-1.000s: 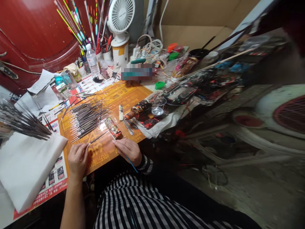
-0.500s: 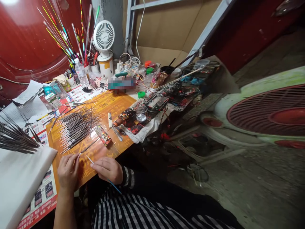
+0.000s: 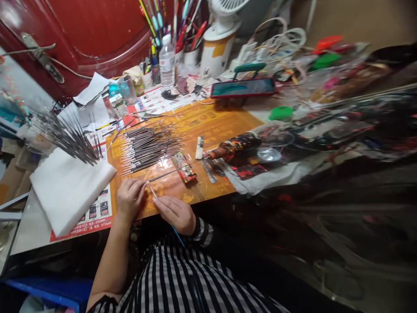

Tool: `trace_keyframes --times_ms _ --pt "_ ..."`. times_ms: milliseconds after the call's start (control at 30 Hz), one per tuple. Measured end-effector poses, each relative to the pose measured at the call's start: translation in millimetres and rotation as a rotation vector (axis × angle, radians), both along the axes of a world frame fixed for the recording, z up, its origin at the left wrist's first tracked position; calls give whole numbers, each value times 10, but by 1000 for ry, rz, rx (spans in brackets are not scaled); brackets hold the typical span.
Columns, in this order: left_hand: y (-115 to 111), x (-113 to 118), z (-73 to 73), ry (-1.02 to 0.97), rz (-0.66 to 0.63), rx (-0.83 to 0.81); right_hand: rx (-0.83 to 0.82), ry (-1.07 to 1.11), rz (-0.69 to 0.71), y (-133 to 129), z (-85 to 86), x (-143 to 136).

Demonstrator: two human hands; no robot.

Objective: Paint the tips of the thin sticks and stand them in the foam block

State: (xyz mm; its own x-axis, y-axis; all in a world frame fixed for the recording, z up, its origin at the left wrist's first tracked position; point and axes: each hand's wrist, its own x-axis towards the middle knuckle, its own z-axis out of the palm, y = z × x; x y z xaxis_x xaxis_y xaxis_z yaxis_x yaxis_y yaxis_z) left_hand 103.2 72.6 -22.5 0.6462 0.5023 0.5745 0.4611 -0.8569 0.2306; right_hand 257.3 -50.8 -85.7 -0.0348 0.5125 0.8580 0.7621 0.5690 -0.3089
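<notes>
My left hand (image 3: 129, 198) is closed, fingertips pinching the near end of a slender dark fishing float (image 3: 163, 174). The float points up and right, its far end passing over a paint-stained block (image 3: 184, 167). In my closed right hand (image 3: 177, 214) is a thin paintbrush (image 3: 178, 237), its blue handle trailing below the palm. Its pale front end points at the float close to my left fingertips; whether they touch is too small to tell. Beyond my hands, a row of similar dark floats (image 3: 143, 148) with white ends lies on the orange mat (image 3: 208, 124).
A white foam block (image 3: 73, 187) at left stands beside more upright dark sticks (image 3: 73, 134). A water bottle (image 3: 167, 65), a phone-like screen (image 3: 243, 88) and a small fan (image 3: 224, 8) stand at the back. A paint-smeared bottle (image 3: 236, 145) lies right on a cloth (image 3: 257, 184).
My view has swung left and nearer, so the scene sits further right and more of the foam block shows. Both hands keep their grips on the float and paintbrush.
</notes>
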Motion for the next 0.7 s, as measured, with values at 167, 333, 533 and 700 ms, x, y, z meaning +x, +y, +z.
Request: trace_keyframes --times_ms 167,333,533,700 --pt "-42 5 10 -6 6 -13 -29 -13 -14 -19 7 -23" --pt "-55 4 17 -12 -6 -9 -28 -22 -57 -22 -9 -43" --pt "-53 1 14 -1 5 -30 -32 -37 -69 -26 -28 -53" --pt "-43 -2 6 -23 -24 -6 -46 -42 -71 -28 -21 -51"
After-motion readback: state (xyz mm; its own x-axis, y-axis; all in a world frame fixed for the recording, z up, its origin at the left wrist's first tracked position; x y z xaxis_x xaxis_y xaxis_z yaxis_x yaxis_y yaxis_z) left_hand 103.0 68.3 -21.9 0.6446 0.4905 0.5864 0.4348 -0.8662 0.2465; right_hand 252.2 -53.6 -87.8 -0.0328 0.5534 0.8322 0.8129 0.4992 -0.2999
